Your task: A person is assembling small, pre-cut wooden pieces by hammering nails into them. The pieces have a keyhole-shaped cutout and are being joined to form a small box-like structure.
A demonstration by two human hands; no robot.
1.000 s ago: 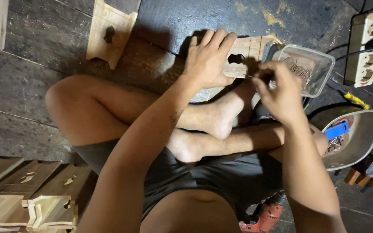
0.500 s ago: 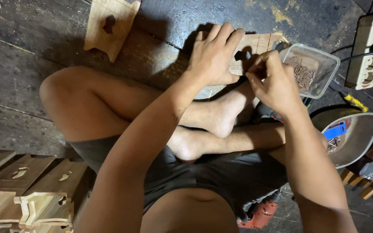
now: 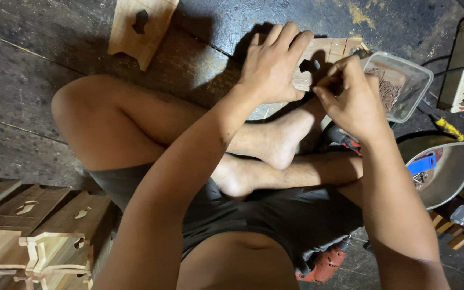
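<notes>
Left hand flat, fingers apart on wood panel; right hand pinched shut, contents hidden

Left hand flat on wooden cutout panel — right hand pinching beside clear plastic container.

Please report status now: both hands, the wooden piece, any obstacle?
Left hand flat on wooden panel, pressing it down. Right hand pinched at panel's edge; what it holds, unclear. Clear plastic container close beside right hand.
</notes>
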